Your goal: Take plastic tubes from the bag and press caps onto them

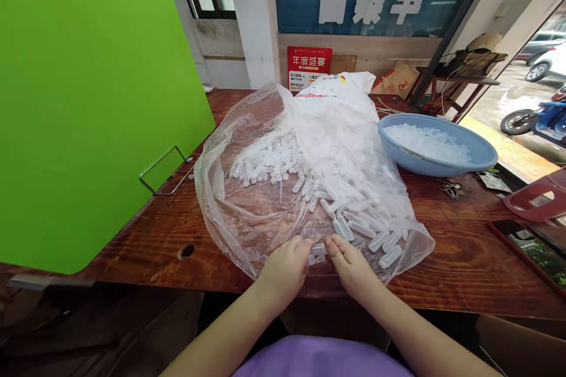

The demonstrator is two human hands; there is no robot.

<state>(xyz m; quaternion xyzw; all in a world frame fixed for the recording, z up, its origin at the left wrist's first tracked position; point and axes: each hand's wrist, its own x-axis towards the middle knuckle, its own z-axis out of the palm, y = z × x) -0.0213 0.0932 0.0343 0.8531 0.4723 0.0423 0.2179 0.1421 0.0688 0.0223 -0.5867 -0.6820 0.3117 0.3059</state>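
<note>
Between my left hand [287, 262] and my right hand [349, 260] is a small translucent plastic tube [318, 250], pinched at its two ends. Another pale piece shows just under it, partly hidden by the fingers. Both hands are at the near edge of a large clear plastic bag [212, 212], spread open on the table. Inside the bag, loose translucent tubes [342, 227] lie to the right and in front of my right hand. Farther back sits a heap of small white caps [274, 159].
A blue basin [442, 166] full of pale plastic pieces stands at the right. Keys [451, 188] and a phone [530, 247] lie on the wooden table [154, 247]. A tall green board [97, 100] borders the left side. Behind the clear bag is a white sack [336, 88].
</note>
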